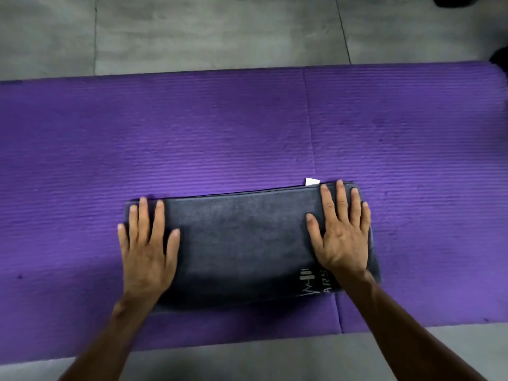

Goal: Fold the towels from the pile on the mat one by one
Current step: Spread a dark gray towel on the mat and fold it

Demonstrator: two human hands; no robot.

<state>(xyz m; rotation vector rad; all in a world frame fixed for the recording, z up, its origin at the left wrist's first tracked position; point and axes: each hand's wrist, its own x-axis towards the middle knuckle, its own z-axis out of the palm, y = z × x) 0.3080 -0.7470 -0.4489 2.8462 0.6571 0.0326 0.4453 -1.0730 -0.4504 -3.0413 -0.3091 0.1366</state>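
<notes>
Where the left hand (148, 243) lies, palm down with fingers straight and slightly spread, it presses flat on the left end of one towel (242, 243). Its little finger hangs just over the towel's left edge onto the mat (192, 127). One mat only, purple and ribbed, running past both hands to either side, with a seam line crossing it beyond the right hand.

Between the two hands: the towel's bare middle, dark grey, folded into a long flat band lying on the mat. One towel counted; no other shows.

Just beyond the right hand's index fingertip, one small white tag (312, 182) pokes out from the towel's far edge. Just inside the right wrist, one pale printed logo (313, 283) with partial letters "ARS", part hidden by the wrist.

Right hand (341, 237): palm down, fingers straight and fanned, pressing on the towel's right end, fingertips reaching the far edge.

Two hands, two bare forearms. Grey floor (192, 31) beyond the mat and on the near side under the arms.
</notes>
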